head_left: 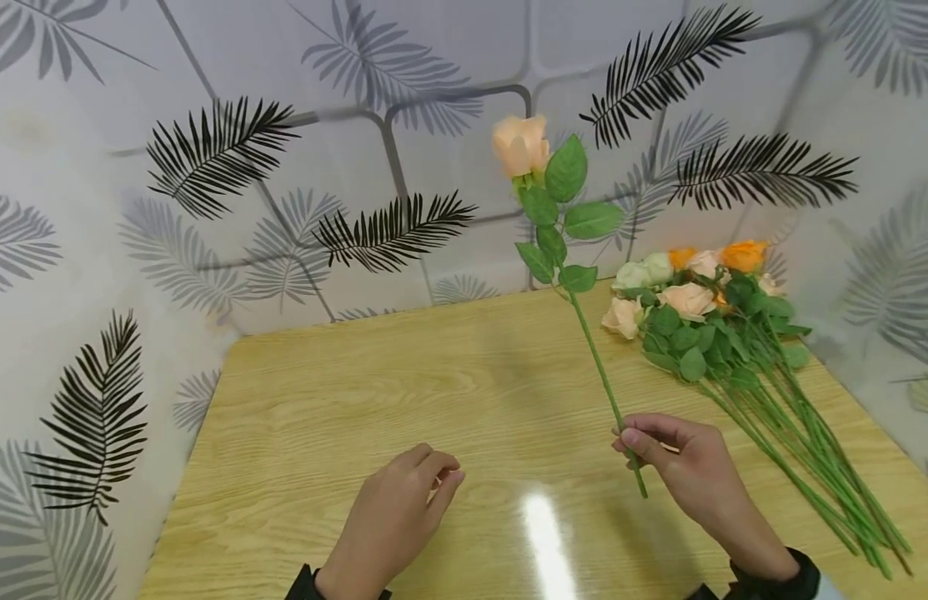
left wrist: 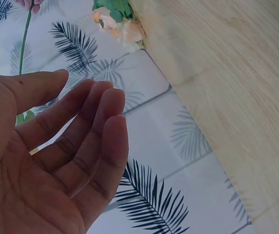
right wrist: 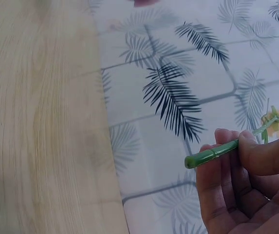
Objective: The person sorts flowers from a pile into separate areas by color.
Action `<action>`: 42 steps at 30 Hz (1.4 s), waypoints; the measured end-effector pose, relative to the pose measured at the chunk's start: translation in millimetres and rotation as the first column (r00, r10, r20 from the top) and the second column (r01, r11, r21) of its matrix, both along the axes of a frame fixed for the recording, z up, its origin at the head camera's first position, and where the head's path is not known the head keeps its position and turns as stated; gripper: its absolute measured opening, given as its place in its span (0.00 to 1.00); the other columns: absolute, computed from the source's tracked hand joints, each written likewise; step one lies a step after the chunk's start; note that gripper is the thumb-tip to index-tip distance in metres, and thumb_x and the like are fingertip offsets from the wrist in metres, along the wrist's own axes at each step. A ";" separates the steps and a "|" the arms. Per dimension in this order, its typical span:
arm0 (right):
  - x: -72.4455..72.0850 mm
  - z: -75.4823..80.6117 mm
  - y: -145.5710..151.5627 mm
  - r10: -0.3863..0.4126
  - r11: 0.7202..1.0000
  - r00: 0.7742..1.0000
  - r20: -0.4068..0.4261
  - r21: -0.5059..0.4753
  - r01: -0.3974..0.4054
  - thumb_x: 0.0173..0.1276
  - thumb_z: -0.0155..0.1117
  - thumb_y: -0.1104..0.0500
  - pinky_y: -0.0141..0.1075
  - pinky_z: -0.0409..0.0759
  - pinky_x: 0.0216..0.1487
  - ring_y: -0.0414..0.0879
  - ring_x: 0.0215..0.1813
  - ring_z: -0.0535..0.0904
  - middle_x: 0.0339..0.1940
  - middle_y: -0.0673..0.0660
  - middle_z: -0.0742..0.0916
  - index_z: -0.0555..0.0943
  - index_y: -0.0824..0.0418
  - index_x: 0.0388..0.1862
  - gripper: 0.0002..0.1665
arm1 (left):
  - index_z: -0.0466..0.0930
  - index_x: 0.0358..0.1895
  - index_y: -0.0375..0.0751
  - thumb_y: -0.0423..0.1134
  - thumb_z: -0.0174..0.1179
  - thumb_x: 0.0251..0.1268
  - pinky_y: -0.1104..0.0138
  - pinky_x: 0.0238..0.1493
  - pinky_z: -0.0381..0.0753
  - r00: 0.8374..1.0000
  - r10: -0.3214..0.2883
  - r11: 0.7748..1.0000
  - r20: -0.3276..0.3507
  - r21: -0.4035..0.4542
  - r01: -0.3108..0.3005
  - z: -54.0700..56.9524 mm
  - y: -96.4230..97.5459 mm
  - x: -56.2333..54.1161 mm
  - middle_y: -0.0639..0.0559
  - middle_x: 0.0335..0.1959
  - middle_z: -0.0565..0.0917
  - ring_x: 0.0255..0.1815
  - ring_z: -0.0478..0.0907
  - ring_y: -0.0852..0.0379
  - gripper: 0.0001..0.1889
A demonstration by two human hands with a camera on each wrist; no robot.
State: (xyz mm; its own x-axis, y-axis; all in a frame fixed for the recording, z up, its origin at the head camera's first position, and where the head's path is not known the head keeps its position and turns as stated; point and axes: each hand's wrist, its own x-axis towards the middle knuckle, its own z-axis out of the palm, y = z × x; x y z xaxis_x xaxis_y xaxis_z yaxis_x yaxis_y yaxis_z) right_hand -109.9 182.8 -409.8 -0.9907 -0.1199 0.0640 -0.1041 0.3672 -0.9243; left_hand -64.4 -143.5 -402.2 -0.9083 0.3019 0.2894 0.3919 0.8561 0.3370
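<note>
My right hand (head_left: 684, 467) pinches the lower stem of a single peach rose (head_left: 522, 146) between thumb and fingers. The rose is held up with its bloom away from me, and several green leaves grow below the bloom. In the right wrist view the cut end of the green stem (right wrist: 210, 156) sticks out past the thumb and fingertips of the right hand (right wrist: 246, 180). My left hand (head_left: 403, 508) is over the table to the left, fingers loosely bent. In the left wrist view the left hand (left wrist: 66, 146) holds nothing, its palm showing.
A bunch of roses (head_left: 689, 302) in peach, orange and white lies at the table's right side, its long stems (head_left: 816, 458) pointing toward me. The wooden table (head_left: 343, 400) meets a wall with a leaf-patterned covering (head_left: 283, 50). A bright reflection shows on the tabletop near the front.
</note>
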 end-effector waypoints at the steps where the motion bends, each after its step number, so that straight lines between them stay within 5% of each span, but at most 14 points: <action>1: 1.2 0.8 -1.9 0.010 1.000 1.000 0.011 0.002 -0.010 0.74 0.63 0.62 0.33 0.85 0.37 0.35 0.36 0.86 0.37 0.54 0.92 0.83 0.71 0.53 0.15 | 0.87 0.41 0.45 0.42 0.62 0.73 0.74 0.29 0.78 1.000 -0.008 1.000 0.000 0.003 0.008 0.7 2.0 -0.4 0.58 0.32 0.82 0.32 0.81 0.63 0.07; 13: 13.2 -4.3 -25.0 0.122 0.986 0.993 -0.002 -0.111 -0.121 0.73 0.63 0.63 0.34 0.85 0.36 0.37 0.36 0.86 0.34 0.52 0.91 0.86 0.69 0.47 0.11 | 0.86 0.45 0.45 0.46 0.58 0.76 0.77 0.29 0.76 0.993 -0.119 0.992 -0.025 0.048 0.120 7.6 29.6 -3.4 0.57 0.36 0.83 0.33 0.82 0.66 0.11; 19: 18.0 -7.8 -37.2 0.210 0.955 0.975 -0.074 -0.198 -0.221 0.72 0.63 0.67 0.35 0.85 0.34 0.39 0.34 0.85 0.34 0.49 0.90 0.85 0.72 0.46 0.10 | 0.85 0.48 0.44 0.49 0.57 0.77 0.77 0.30 0.77 0.988 -0.141 0.988 -0.057 0.058 0.144 12.2 39.7 -4.3 0.55 0.40 0.84 0.34 0.81 0.65 0.14; 28: 25.6 -6.7 -54.2 0.329 0.903 0.942 -0.065 -0.270 -0.334 0.71 0.64 0.64 0.37 0.87 0.37 0.38 0.37 0.85 0.37 0.48 0.89 0.84 0.73 0.46 0.12 | 0.82 0.54 0.42 0.51 0.55 0.77 0.75 0.30 0.77 0.984 -0.142 0.985 -0.109 0.080 0.151 13.6 50.0 -5.9 0.54 0.40 0.84 0.34 0.80 0.63 0.18; 35: 28.6 -5.1 -64.7 0.352 0.893 0.935 -0.045 -0.282 -0.350 0.70 0.66 0.62 0.40 0.88 0.39 0.38 0.37 0.85 0.38 0.50 0.88 0.85 0.71 0.45 0.12 | 0.82 0.56 0.39 0.52 0.54 0.77 0.74 0.35 0.81 0.994 -0.089 0.973 -0.065 0.206 0.100 12.8 54.2 -7.3 0.55 0.38 0.85 0.36 0.83 0.62 0.20; 42: 29.0 -5.1 -70.4 0.383 0.879 0.923 -0.040 -0.292 -0.378 0.71 0.66 0.61 0.41 0.88 0.38 0.38 0.37 0.84 0.38 0.53 0.87 0.85 0.68 0.45 0.11 | 0.83 0.53 0.37 0.50 0.57 0.76 0.72 0.40 0.84 0.995 -0.096 0.928 -0.003 0.361 0.090 14.2 55.2 -6.4 0.54 0.40 0.86 0.39 0.83 0.64 0.19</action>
